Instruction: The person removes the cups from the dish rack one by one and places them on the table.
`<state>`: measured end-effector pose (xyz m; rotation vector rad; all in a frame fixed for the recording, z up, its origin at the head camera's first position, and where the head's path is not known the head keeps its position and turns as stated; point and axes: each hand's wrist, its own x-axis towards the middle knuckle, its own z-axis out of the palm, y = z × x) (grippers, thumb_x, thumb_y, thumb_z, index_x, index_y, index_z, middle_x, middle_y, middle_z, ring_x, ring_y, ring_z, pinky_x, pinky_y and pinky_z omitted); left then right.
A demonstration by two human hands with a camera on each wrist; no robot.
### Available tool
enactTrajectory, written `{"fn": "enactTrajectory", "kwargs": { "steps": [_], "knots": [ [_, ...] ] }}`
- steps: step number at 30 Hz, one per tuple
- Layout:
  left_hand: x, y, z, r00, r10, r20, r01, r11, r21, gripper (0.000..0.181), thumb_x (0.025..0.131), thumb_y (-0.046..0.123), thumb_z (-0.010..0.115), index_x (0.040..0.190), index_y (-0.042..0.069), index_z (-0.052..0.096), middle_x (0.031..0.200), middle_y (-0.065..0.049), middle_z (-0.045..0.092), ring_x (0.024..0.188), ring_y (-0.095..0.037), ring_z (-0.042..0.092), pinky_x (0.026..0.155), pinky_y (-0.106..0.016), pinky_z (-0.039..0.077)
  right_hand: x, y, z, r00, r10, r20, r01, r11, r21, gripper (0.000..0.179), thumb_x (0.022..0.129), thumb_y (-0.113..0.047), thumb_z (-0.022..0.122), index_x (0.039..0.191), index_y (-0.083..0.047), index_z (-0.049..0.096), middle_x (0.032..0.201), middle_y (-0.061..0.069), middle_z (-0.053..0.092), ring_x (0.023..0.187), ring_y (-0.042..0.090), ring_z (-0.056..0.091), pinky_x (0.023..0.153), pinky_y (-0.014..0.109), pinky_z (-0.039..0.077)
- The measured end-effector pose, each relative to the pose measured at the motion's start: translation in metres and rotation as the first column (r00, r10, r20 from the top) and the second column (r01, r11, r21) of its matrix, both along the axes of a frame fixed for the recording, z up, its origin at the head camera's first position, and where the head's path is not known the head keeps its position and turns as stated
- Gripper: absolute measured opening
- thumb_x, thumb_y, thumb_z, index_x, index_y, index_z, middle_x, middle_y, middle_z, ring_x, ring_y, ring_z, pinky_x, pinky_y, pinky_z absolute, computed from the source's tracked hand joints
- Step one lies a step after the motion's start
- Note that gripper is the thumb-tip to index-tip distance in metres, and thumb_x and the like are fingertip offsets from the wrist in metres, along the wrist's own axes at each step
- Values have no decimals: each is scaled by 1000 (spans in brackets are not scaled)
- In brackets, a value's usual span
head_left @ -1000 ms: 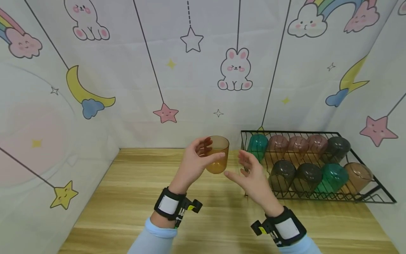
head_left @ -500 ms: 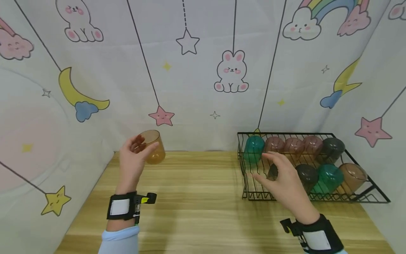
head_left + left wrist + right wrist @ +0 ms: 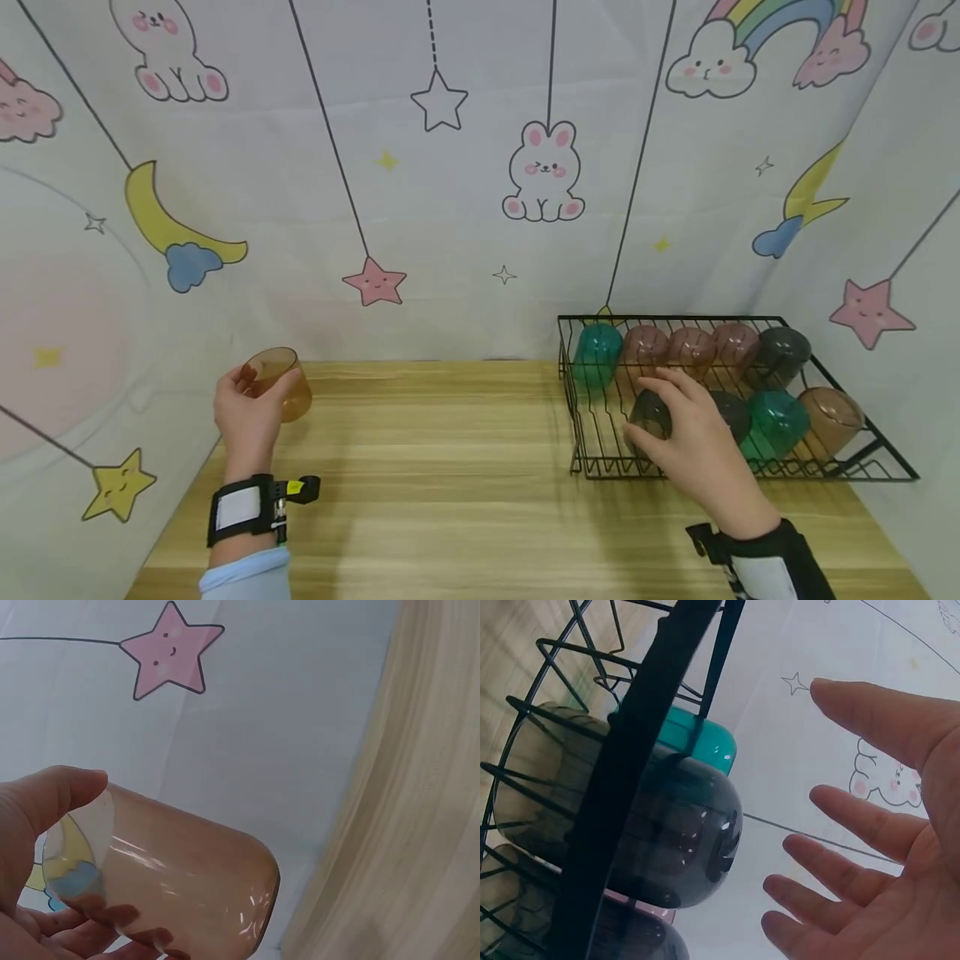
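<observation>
Holding the amber cup (image 3: 187, 877) near its rim: left hand (image 3: 251, 417), thumb on one side, fingers curled round the opposite side, pinching it. Cup sits mouth-up with a slight lean, above the far left end of the tabletop (image 3: 442, 467), base apart from the wood.

Right hand (image 3: 697, 450): fingers spread, thumb held off from the rest, palm facing the near left corner of the black wire rack (image 3: 675, 317). Closest item is the dark gray cup (image 3: 682, 832), front row, leftmost. Right wrist view shows a gap between it and the fingers.

Rack stands at the right end of the tabletop, cups mostly bottom-up. Back row, left to right: teal cup (image 3: 597, 354), three pinkish cups (image 3: 692, 350), smoky cup (image 3: 782, 354). Front row after the dark gray one: another dark cup (image 3: 731, 412), green cup (image 3: 778, 421), brown cup (image 3: 831, 421).

Surface is light wood grain. White printed cloth (image 3: 450, 208) behind and on both sides: bunnies, stars, moons, clouds, a rainbow. Black strap (image 3: 240, 510) on each wrist, pale blue sleeve (image 3: 246, 575) on the left.
</observation>
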<state>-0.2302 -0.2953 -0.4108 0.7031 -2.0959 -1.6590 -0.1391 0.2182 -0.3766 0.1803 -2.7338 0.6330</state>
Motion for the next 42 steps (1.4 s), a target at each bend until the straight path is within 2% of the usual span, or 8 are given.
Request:
{"fn": "enactTrajectory", "kwargs": {
  "steps": [5, 10, 18, 29, 36, 42],
  "knots": [
    [-5, -8, -11, 1000, -10, 18, 10, 1000, 3, 90, 76, 44, 75, 146, 21, 22, 151, -1, 27, 135, -21, 27, 111, -42, 30, 1, -4, -1, 1000, 11, -14, -11, 1000, -2, 62, 77, -35, 76, 130, -12, 53, 141, 18, 42, 128, 42, 38, 92, 64, 39],
    [-8, -11, -16, 999, -25, 22, 25, 1000, -1, 92, 77, 42, 73, 147, 21, 17, 154, -2, 23, 138, -22, 25, 112, -43, 29, 2, -11, 1, 998, 53, -25, -53, 999, -4, 57, 78, -35, 75, 127, -15, 55, 140, 12, 45, 129, 37, 40, 92, 59, 42],
    [-14, -14, -23, 999, -24, 26, 25, 1000, -16, 92, 78, 40, 74, 147, 17, 17, 152, -6, 25, 136, -22, 26, 111, -42, 28, 1, -20, -1, 989, 145, 3, -145, 989, 30, 57, 81, -50, 67, 129, -22, 53, 139, 6, 46, 128, 29, 43, 93, 51, 46],
    [-15, -18, -39, 997, -47, 63, 47, 999, 6, 97, 78, 40, 73, 148, 17, 11, 155, -7, 15, 143, -25, 16, 115, -43, 22, 2, -20, -6, 987, 157, 34, -158, 987, 38, 66, 81, -65, 54, 132, -24, 49, 140, 5, 45, 127, 28, 43, 93, 50, 46],
    [-14, -22, -52, 996, -35, 87, 38, 999, -25, 97, 80, 41, 71, 149, 14, 7, 155, -11, 14, 142, -27, 18, 115, -43, 21, 2, -20, -9, 987, 159, 32, -161, 985, 59, 62, 80, -58, 62, 130, -23, 51, 139, 2, 46, 127, 26, 44, 95, 49, 46],
    [-15, -22, -57, 995, -31, 90, 37, 997, -65, 99, 79, 44, 71, 147, 11, 7, 153, -15, 19, 138, -29, 24, 113, -44, 24, 0, -19, -9, 985, 167, 31, -169, 983, 74, 58, 79, -48, 70, 128, -21, 54, 137, 2, 47, 127, 27, 44, 95, 48, 46]
  ]
}}
